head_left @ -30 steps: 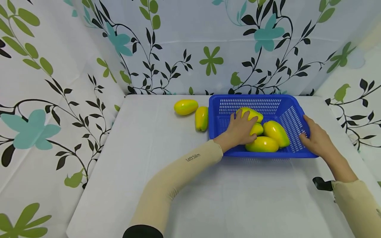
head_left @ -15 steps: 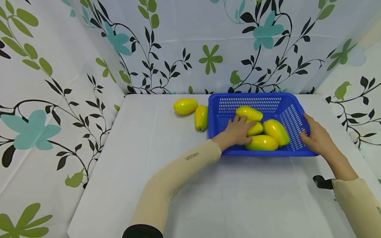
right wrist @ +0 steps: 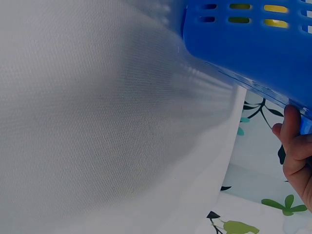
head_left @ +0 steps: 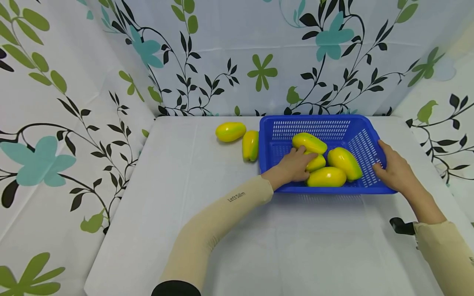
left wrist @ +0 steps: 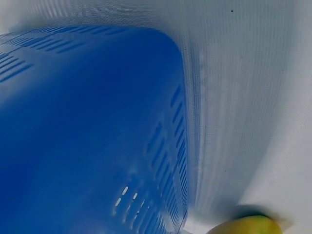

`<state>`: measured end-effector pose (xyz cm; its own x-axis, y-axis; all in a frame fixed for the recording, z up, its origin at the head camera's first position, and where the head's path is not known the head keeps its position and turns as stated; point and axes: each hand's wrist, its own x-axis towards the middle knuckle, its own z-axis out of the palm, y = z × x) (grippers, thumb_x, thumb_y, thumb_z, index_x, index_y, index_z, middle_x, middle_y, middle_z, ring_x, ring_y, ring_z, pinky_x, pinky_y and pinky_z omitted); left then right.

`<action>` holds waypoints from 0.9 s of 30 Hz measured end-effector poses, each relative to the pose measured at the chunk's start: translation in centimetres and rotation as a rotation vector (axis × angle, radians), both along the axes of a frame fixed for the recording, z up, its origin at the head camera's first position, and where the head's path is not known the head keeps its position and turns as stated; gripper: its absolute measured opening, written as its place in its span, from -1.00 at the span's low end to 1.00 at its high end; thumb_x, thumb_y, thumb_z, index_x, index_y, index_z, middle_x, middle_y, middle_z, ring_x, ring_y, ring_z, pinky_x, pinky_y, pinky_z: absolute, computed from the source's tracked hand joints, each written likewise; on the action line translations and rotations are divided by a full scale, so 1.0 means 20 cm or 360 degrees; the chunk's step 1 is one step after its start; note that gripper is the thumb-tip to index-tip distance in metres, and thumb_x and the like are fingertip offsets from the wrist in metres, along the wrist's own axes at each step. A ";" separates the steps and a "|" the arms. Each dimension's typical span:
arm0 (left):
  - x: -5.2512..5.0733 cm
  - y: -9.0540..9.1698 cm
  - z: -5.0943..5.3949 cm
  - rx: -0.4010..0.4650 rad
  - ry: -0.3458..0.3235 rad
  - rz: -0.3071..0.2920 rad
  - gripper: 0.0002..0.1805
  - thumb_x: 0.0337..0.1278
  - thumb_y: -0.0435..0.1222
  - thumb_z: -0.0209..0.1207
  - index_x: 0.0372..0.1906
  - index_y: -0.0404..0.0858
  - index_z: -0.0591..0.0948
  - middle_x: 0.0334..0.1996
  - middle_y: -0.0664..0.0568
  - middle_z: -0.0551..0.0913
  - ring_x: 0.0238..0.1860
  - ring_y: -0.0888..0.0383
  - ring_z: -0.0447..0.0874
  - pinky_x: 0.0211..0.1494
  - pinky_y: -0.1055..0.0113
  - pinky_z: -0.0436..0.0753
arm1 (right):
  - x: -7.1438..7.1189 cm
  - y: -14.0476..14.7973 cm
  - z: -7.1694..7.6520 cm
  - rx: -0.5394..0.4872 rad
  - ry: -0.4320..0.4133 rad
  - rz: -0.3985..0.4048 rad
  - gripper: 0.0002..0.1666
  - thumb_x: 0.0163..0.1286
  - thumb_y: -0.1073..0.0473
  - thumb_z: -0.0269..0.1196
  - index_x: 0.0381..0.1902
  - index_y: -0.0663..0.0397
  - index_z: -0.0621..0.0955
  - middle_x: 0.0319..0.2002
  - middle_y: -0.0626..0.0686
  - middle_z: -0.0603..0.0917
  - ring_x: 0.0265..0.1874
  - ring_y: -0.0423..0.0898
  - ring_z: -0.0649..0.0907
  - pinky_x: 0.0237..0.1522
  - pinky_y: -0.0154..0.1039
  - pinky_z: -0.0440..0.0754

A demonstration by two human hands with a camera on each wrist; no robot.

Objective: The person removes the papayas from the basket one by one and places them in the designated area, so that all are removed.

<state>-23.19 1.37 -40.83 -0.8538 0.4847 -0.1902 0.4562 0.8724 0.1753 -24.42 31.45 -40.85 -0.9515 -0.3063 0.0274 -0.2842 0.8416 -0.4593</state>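
Observation:
A blue basket (head_left: 278,190) holds several yellow-green mangoes. Inside it, my left hand (head_left: 290,166) has its fingers bent over the left side of the middle mango (head_left: 316,163), partly hiding it. Around that one lie the back mango (head_left: 309,143), the front mango (head_left: 326,177) and the right mango (head_left: 344,163). My right hand (head_left: 397,169) grips the basket's right rim, thumb inside. In the right wrist view, the fingers of the right hand (right wrist: 298,151) touch the outside of the basket (right wrist: 243,44). The left wrist view shows the basket wall (left wrist: 97,122) but no hand.
Two more mangoes lie on the white table (head_left: 177,185) left of the basket, one lengthwise (head_left: 250,146) close to its wall and one sideways (head_left: 231,132) farther left. Patterned cloth (head_left: 222,49) stands behind and at the sides. A black object (head_left: 401,227) juts from the right sleeve.
My left hand has drawn back from over the back mango, down and left to the middle one. The back mango has shifted slightly left and the right mango slightly right. The right hand stays at the rim.

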 end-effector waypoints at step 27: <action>0.05 -0.18 0.14 0.0134 0.0184 0.0105 -0.29 0.30 -0.13 0.13 0.52 0.11 0.22 0.38 -0.10 0.25 0.23 -0.09 0.38 0.09 0.16 0.61 | 0.00 0.01 0.01 0.0044 -0.0029 -0.0006 -0.10 0.37 0.29 0.05 0.50 0.44 -0.13 0.15 0.73 0.23 0.02 0.65 0.31 -0.02 0.58 0.28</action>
